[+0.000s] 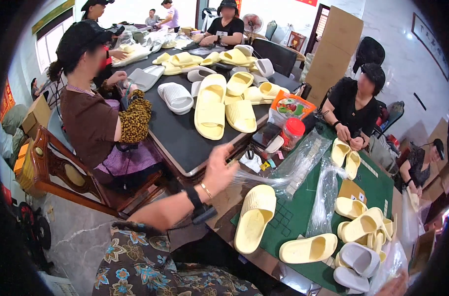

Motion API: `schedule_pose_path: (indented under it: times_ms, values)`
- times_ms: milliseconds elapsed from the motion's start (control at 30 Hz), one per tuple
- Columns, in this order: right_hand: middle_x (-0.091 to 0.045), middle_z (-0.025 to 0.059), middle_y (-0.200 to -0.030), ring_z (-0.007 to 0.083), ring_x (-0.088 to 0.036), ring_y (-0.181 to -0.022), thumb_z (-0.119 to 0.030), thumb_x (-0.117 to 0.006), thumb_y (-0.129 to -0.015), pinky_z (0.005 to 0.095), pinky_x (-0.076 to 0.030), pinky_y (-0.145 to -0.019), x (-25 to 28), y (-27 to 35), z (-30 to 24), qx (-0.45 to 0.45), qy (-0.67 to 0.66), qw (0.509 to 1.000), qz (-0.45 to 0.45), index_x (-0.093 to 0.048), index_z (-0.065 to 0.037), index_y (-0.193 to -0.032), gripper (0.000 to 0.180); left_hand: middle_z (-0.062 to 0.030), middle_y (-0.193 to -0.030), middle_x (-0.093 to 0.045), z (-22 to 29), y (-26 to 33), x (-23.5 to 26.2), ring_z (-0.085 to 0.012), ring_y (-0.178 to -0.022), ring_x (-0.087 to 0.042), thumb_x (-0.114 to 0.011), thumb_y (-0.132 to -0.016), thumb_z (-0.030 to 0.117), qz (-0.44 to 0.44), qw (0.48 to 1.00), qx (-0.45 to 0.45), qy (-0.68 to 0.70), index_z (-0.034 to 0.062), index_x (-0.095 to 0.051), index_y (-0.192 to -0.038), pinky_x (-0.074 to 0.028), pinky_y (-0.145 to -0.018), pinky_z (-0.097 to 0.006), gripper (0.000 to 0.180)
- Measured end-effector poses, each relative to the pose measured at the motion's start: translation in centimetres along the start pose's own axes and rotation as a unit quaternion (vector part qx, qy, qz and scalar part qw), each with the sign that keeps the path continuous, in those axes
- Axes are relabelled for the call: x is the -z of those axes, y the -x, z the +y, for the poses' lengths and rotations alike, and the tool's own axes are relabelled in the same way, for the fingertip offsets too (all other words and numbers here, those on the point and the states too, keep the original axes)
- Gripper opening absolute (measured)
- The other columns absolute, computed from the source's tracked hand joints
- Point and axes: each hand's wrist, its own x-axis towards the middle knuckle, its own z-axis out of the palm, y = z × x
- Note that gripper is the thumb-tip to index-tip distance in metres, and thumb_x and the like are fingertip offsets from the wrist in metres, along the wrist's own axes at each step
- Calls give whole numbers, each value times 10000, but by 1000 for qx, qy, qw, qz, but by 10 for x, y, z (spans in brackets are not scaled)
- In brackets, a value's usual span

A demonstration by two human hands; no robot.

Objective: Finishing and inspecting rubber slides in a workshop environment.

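Note:
My left hand [218, 170] is raised over the near edge of the green table, its fingers curled together. Whatever they pinch is too small to make out. Loose ends of a bundle of thin clear plastic strands [264, 178] reach up to those fingers. Just below stands a pale yellow slide sandal [254, 219], and another yellow slide [308, 248] lies to its right. My right hand [394, 285] shows only in part at the lower right edge, by a clear plastic bag [389, 266] and a grey slide [360, 258]; its fingers are not distinct.
More clear strands [323, 200] lie on the green table [296, 217]. A red-lidded jar [293, 132] and an orange packet [290, 105] stand beyond. Slides pile on the black table [172, 143]. Co-workers sit around; one at right handles a yellow pair [346, 157]. A wooden chair [71, 172] stands left.

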Motion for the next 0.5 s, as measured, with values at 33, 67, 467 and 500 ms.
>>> schedule_pose_path:
  times_ms: [33,67,467,500]
  values:
    - [-664,125,-1045,283,-633,-929,-130,-560,-939,375,-500,-819,-6,21,8,-13,85,985,-150,-643,-59,-1024,139,-143,-1186,-536,2,-18,3,-220,-1047,-554,-722,-757,109,21,1000,18,-7,5,-505,-1264,-503,-821,-317,561]
    - [-670,122,-1062,304,-626,-949,-178,-579,-943,349,-488,-869,10,28,-32,-206,-272,881,-327,-637,-51,-1113,220,-171,-1152,-543,-1,-37,3,-274,-1055,-550,-729,-738,117,60,998,11,-27,-17,-519,-1232,-485,-863,-343,554]
    - [-686,227,-826,381,-679,-795,-597,-673,-768,455,-535,-687,-83,146,-195,-20,-220,752,-621,-581,13,-1088,695,-109,-1000,-668,-129,-151,54,-177,-750,-658,-747,-795,72,35,969,166,178,-35,-535,-1176,-519,-580,-301,448]
    - [-685,226,-811,376,-679,-777,-589,-672,-774,457,-533,-672,-86,147,-203,-22,-228,761,-607,-579,10,-1051,667,-70,-905,-664,-144,-156,63,-131,-598,-603,-759,-802,98,59,956,162,239,6,-550,-1138,-453,-473,-282,407]
